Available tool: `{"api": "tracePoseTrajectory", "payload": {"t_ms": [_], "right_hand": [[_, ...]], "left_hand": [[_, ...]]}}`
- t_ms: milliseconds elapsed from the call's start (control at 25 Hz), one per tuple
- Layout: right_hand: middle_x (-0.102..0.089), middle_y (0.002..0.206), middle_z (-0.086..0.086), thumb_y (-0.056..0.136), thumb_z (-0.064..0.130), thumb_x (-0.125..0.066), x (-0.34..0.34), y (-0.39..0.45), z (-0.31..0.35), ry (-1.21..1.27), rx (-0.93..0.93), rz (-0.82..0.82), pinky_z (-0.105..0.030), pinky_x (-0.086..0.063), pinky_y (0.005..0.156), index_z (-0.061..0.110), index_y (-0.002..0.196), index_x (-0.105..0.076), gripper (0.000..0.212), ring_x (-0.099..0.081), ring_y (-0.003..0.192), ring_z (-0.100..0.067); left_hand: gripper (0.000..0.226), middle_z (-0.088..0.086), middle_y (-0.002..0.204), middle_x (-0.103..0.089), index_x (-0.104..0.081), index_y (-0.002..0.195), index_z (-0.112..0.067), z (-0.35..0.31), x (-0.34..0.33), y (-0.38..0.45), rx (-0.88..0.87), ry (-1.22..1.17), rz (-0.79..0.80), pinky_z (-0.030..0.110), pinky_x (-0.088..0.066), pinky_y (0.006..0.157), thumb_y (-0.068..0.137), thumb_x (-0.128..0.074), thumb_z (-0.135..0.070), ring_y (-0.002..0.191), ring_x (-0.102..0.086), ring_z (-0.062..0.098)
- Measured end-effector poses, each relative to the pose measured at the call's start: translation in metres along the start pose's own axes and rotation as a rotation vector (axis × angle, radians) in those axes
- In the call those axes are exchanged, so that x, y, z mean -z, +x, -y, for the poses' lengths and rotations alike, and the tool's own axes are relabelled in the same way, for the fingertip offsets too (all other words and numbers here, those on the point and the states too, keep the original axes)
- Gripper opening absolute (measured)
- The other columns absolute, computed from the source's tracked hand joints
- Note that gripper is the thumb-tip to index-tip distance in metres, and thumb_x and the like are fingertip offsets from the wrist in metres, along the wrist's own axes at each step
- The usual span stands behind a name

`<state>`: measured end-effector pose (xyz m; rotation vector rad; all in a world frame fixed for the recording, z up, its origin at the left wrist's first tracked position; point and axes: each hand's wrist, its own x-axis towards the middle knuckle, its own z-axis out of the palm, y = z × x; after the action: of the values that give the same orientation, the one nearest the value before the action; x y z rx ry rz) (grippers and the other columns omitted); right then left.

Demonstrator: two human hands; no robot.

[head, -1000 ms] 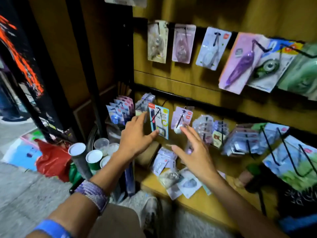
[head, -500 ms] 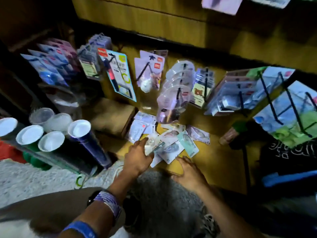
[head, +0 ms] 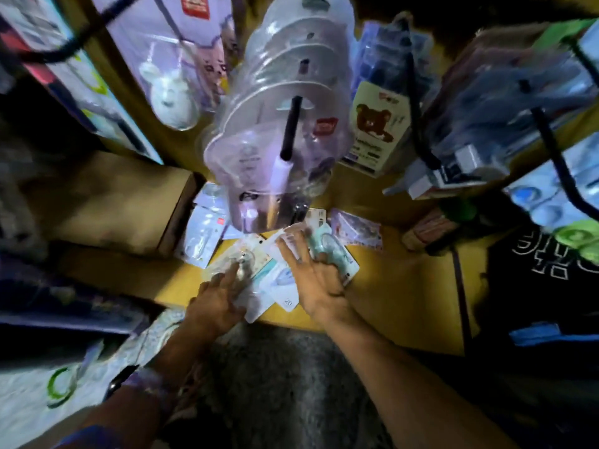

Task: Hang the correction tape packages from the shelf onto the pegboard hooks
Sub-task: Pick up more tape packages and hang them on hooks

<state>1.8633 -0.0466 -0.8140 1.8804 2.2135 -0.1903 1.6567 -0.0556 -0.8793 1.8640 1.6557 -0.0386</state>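
reaching down to the shelf [head: 398, 286], both hands sit on a loose pile of packages [head: 259, 270] lying flat on the yellow wood. the left hand [head: 215, 299] lies palm down over the near left of the pile, fingers spread and fairly straight, tips touching a clear packet [head: 241, 254] with a white roller showing through; it presses rather than grips. the right hand [head: 312, 280] covers the right side of the pile, fingers extended over a teal-tinted packet [head: 337, 254]; whether the fingertips curl under its edge cannot be told through the blur. a white card [head: 285, 294] sticks out between the two hands. more packets lie further back, one pale blue [head: 202, 234] against a cardboard box [head: 113, 202] at left, one pinkish [head: 356, 230] at right. above the pile, a black hook [head: 291, 128] juts toward the camera with a stack of clear blister packs [head: 278, 124] hung on it. beside that hang a bear-printed card [head: 374, 128] and, left, a purple card [head: 175, 59]. the left wrist wears a woven band [head: 146, 382].
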Motion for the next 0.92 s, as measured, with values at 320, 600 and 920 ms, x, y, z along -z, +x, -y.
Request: {"api": "tracePoseTrajectory", "payload": {"t_ms": [320, 600, 920], "right_hand": [[-0.059, 0.137, -0.001, 0.052, 0.02, -0.082, -0.079, -0.032, 0.004, 0.002, 0.001, -0.059, -0.024, -0.046, 0.043, 0.034, 0.132, -0.058, 0.085, -0.064, 0.054, -0.024], [-0.038, 0.155, 0.003, 0.078, 0.002, -0.069, -0.091, -0.069, 0.007, 0.429, -0.082, -0.24, -0.032, -0.05, 0.05, 0.032, 0.137, -0.051, 0.068, -0.07, 0.076, -0.023], [-0.041, 0.153, 0.005, 0.095, 0.008, -0.036, -0.078, -0.094, 0.004, 0.675, -0.032, -0.523, -0.039, -0.054, 0.087, 0.024, 0.135, -0.058, 0.048, -0.058, 0.12, -0.025]], "left_hand": [[0.072, 0.01, 0.128, -0.058, -0.056, 0.133, -0.014, 0.011, 0.005, 0.013, -0.05, -0.024, 0.15, 0.041, -0.049, 0.095, 0.075, -0.055, -0.056, 0.118, -0.055, 0.035], [0.063, 0.017, 0.123, -0.05, -0.049, 0.125, -0.013, 0.001, -0.022, 0.008, 0.125, -0.126, -0.118, 0.051, -0.043, 0.088, 0.074, -0.065, -0.045, 0.11, -0.048, 0.044], [0.088, 0.018, 0.126, -0.043, -0.041, 0.132, -0.009, -0.032, -0.027, -0.008, 0.334, -0.183, -0.185, 0.048, -0.038, 0.092, 0.065, -0.085, -0.045, 0.113, -0.042, 0.042]]}}
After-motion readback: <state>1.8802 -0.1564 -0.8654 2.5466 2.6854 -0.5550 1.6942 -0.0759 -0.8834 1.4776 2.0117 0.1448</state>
